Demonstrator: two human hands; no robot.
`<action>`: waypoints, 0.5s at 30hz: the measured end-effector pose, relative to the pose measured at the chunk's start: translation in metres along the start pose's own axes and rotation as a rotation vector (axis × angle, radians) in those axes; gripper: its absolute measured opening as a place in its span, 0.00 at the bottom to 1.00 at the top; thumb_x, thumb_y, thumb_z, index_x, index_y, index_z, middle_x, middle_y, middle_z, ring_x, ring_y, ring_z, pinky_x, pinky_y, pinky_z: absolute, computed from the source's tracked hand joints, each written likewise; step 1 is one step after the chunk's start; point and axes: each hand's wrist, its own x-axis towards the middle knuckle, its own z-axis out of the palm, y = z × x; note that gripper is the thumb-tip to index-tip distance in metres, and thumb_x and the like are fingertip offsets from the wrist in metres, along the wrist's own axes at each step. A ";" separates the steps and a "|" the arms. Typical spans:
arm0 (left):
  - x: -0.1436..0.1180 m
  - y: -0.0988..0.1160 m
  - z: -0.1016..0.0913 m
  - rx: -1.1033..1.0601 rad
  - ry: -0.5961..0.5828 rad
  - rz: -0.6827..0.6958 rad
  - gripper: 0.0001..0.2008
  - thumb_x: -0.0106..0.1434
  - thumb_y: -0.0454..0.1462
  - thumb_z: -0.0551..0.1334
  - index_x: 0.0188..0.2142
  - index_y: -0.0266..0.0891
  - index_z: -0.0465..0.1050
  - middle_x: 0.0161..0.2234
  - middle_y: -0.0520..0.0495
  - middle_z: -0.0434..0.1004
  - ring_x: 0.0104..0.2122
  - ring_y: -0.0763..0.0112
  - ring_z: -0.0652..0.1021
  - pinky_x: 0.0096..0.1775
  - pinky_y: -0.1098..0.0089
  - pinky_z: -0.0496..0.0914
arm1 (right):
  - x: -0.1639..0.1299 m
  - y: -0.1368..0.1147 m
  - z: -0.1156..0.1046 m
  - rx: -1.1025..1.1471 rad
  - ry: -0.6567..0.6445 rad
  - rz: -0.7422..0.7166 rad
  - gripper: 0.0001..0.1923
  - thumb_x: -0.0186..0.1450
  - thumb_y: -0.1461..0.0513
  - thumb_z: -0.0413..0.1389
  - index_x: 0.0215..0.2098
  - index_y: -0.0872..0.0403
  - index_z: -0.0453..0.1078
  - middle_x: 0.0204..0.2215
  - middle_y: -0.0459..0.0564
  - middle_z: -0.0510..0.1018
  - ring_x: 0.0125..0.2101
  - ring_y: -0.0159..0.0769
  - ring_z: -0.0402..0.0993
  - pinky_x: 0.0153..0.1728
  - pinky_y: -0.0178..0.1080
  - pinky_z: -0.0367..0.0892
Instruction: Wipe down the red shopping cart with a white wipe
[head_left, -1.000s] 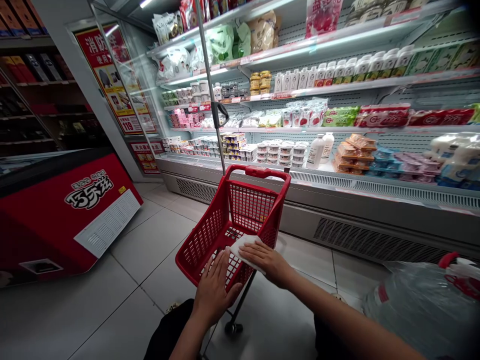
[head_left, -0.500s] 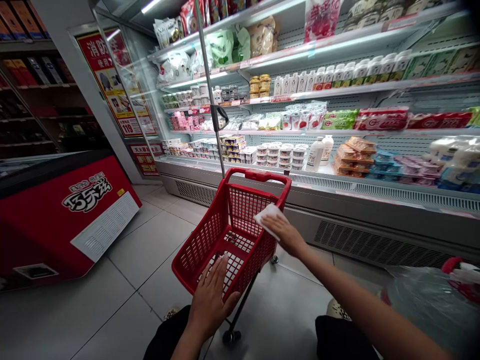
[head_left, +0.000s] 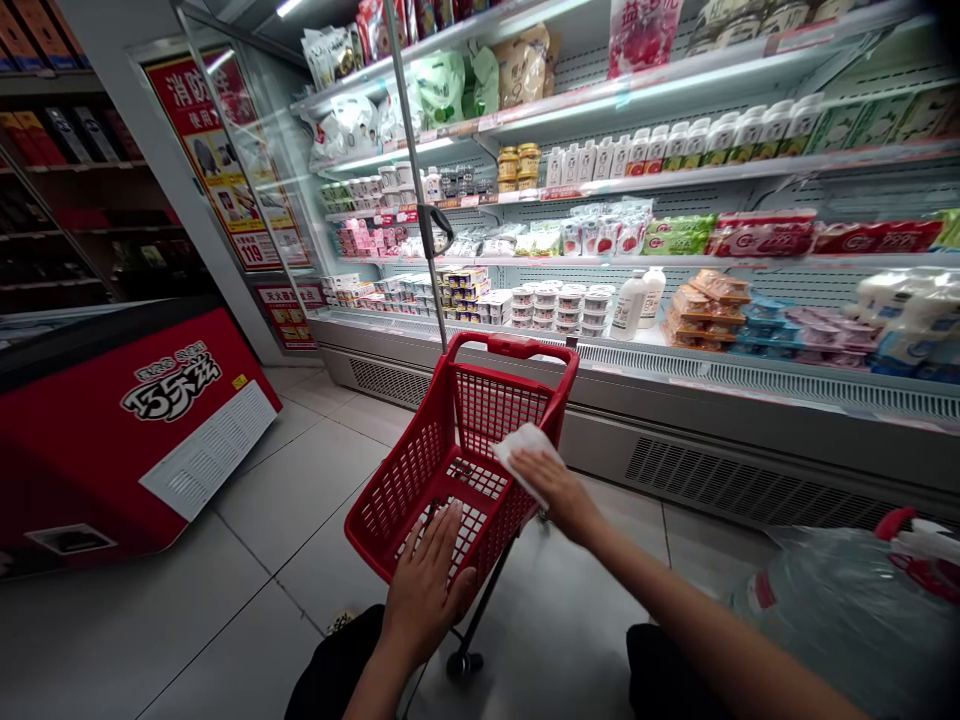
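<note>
A red plastic shopping cart [head_left: 409, 488] with a lattice basket stands in front of me. My right hand [head_left: 551, 485] presses a white cloth [head_left: 525, 440] flat against the basket's right rim, fingers stretched over it. At the near end of the basket is my left hand [head_left: 427, 575], flat with its fingers extended and nothing in it. Its palm appears to rest on the near rim, which it hides. A caster wheel [head_left: 463, 664] shows below the basket.
A refrigerated display case [head_left: 450, 350] with stocked shelves runs behind the cart. To the left is a red chest freezer [head_left: 90, 450]. A large clear plastic bottle [head_left: 840, 600] with a red handle stands at lower right. Grey tiled floor [head_left: 225, 620] lies around the cart.
My right hand has slid the white cloth along the right rim toward me and slightly left. My left hand has stayed at the near end of the cart.
</note>
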 end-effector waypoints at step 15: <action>-0.013 -0.042 -0.020 -0.003 -0.090 0.126 0.30 0.78 0.41 0.47 0.75 0.52 0.36 0.73 0.53 0.54 0.71 0.71 0.59 0.72 0.58 0.40 | 0.033 0.026 -0.022 -0.094 -0.031 -0.052 0.29 0.68 0.71 0.50 0.65 0.49 0.67 0.60 0.50 0.77 0.63 0.38 0.68 0.72 0.54 0.48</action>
